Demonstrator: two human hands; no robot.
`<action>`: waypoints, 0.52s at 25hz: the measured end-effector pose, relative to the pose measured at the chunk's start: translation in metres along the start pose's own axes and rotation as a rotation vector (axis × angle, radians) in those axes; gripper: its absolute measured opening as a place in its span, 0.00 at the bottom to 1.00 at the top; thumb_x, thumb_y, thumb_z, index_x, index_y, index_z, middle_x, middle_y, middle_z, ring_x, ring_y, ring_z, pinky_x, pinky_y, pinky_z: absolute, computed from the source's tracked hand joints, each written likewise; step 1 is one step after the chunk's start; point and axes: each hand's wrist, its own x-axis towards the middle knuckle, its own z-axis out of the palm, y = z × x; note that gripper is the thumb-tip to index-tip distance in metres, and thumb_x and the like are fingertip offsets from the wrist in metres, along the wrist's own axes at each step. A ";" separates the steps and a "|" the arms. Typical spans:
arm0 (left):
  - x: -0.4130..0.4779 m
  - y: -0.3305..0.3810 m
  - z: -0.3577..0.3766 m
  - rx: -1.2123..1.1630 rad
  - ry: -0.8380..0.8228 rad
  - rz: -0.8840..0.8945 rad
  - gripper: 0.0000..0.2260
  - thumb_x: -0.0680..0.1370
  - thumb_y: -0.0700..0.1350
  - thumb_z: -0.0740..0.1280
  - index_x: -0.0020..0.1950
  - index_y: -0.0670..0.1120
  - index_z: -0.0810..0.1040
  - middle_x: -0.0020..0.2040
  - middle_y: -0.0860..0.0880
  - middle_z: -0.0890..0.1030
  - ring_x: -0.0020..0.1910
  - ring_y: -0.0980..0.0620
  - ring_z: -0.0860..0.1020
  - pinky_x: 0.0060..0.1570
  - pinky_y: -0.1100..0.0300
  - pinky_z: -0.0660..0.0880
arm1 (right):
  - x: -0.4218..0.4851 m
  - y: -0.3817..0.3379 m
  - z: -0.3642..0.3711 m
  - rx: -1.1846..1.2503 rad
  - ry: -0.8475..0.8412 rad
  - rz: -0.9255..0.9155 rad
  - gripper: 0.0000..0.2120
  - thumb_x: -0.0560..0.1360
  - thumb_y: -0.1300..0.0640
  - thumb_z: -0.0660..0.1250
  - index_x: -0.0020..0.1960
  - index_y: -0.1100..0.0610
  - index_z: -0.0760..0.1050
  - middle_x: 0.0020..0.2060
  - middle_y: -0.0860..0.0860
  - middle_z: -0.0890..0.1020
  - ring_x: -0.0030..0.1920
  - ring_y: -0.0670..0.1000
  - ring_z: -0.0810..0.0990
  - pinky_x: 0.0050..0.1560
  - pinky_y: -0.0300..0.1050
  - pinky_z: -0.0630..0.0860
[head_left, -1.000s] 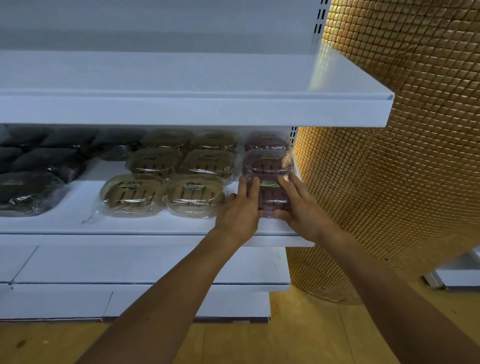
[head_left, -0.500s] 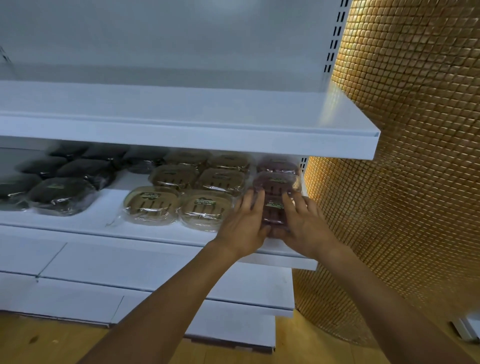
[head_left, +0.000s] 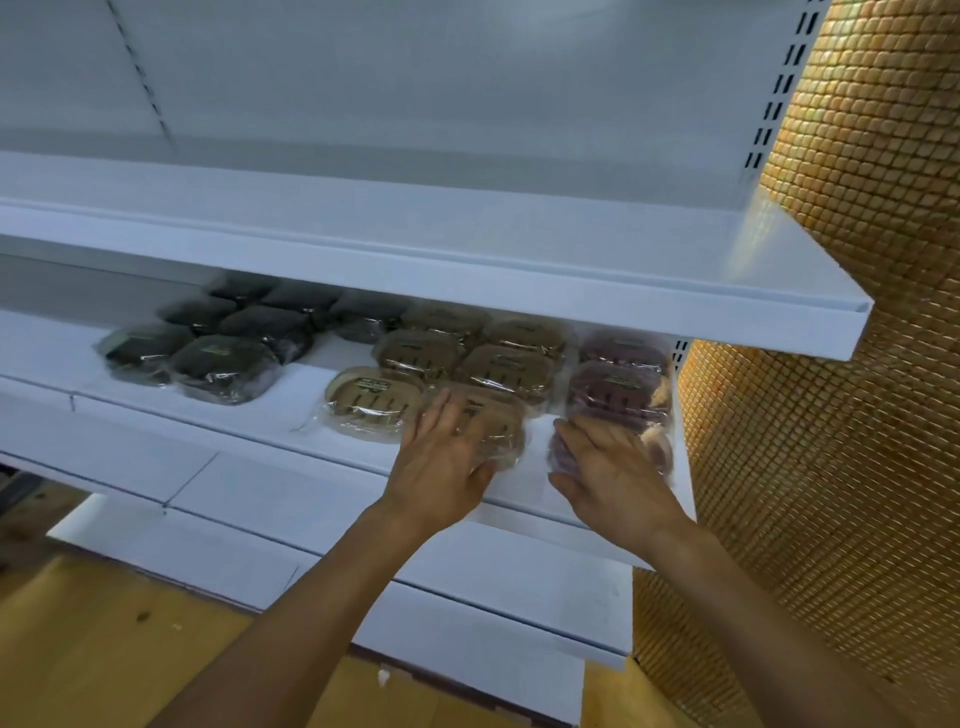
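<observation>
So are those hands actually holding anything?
Nothing is gripped: the left hand lies flat on a tan pack, the right hand on a purple pack.

Two hands are in view: the left hand and the right hand.

There are six tan packs, in three rows of two. One lies under the left fingers, one is just left of them, and four are beyond them.

There are three purple packs in single file. One lies under the right fingers and two are beyond them.

Seven black packs can be counted, well to the left of the left fingers: two nearest, two behind those, and three farthest back. The farthest ones sit in shadow, so that count is less sure.
</observation>
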 end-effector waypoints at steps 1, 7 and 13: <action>-0.003 -0.005 -0.001 -0.003 -0.010 -0.027 0.26 0.78 0.54 0.67 0.74 0.56 0.63 0.78 0.47 0.62 0.78 0.44 0.56 0.76 0.43 0.55 | 0.003 -0.008 0.000 0.014 -0.013 -0.004 0.28 0.79 0.45 0.62 0.77 0.52 0.62 0.74 0.50 0.66 0.73 0.53 0.64 0.72 0.48 0.58; -0.013 -0.043 -0.009 -0.039 -0.017 -0.086 0.30 0.78 0.56 0.66 0.77 0.59 0.55 0.79 0.48 0.60 0.79 0.45 0.55 0.76 0.43 0.57 | 0.021 -0.048 -0.001 0.096 -0.023 -0.057 0.30 0.79 0.48 0.63 0.78 0.50 0.58 0.75 0.49 0.65 0.74 0.52 0.62 0.74 0.48 0.54; -0.027 -0.097 -0.021 -0.071 -0.043 -0.058 0.31 0.80 0.56 0.63 0.79 0.56 0.54 0.80 0.50 0.57 0.80 0.48 0.51 0.77 0.47 0.51 | 0.046 -0.108 0.012 0.068 -0.024 -0.003 0.28 0.80 0.46 0.62 0.77 0.50 0.60 0.76 0.47 0.62 0.75 0.50 0.59 0.74 0.44 0.54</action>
